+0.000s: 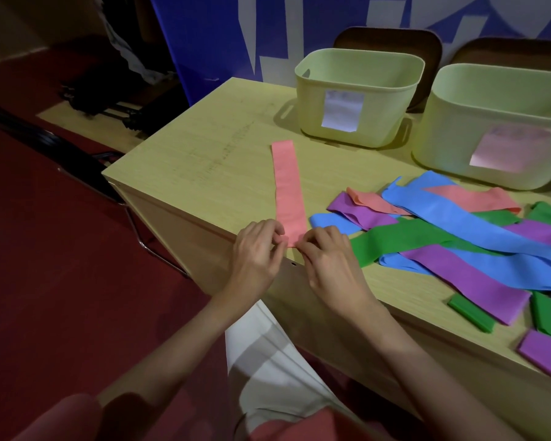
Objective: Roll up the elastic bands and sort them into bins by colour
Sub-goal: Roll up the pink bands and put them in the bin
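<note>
A pink elastic band (287, 186) lies flat and straight on the wooden table (210, 148), running away from me. My left hand (256, 253) and my right hand (326, 257) both pinch its near end at the table's front edge. To the right lies a loose pile of bands: blue (452, 218), green (404, 238), purple (468, 278) and pink (477, 197). Two pale green bins stand at the back, one (357, 90) with a white label and one (503, 122) with a pink label.
Folded green (471, 313) and purple (547, 351) bands lie near the table's front right. Behind the bins stand two dark chair backs (392, 36) and a blue-and-white wall panel. A red floor lies to the left, with dark equipment on it.
</note>
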Demonstrator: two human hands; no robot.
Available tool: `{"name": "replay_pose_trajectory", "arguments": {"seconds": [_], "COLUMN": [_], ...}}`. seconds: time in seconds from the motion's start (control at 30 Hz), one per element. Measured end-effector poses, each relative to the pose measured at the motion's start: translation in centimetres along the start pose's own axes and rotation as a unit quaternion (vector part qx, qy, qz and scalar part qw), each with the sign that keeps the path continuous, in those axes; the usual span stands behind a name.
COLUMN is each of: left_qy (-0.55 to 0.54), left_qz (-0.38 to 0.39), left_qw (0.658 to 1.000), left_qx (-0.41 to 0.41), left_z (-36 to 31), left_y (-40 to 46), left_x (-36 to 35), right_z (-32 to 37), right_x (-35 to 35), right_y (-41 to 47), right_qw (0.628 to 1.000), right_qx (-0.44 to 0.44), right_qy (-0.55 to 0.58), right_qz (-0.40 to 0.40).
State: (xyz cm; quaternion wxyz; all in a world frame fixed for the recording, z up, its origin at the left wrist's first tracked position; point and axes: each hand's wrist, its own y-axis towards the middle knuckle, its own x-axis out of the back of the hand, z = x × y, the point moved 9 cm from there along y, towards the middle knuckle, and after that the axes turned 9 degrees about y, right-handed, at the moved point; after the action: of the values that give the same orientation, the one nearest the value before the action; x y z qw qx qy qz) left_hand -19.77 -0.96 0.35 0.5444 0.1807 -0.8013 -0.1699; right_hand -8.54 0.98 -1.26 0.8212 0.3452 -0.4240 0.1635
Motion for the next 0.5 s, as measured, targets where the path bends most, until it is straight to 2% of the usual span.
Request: {"name": "replay_pose_trajectory", "arguments": {"seconds": [0.27, 0.5], "left_qy": [0.089, 0.156], "left_qz": [-0.029, 0.003], "left_qw": [0.988, 0.975], "left_qx": [-0.126, -0.156], "left_z": [-1.0, -1.5], "left_y": [-1.4, -1.9], "left_x": [0.4, -0.1], "right_z": [0.1, 0.4], "right_x": [0.2, -0.1], "right_y": [0.0, 0.1], "right_qw": [1.000, 0.997], "right_qx": [-0.003, 0.000], "right_qy": [-0.019, -0.082], "right_qz": [-0.004, 0.010]}}
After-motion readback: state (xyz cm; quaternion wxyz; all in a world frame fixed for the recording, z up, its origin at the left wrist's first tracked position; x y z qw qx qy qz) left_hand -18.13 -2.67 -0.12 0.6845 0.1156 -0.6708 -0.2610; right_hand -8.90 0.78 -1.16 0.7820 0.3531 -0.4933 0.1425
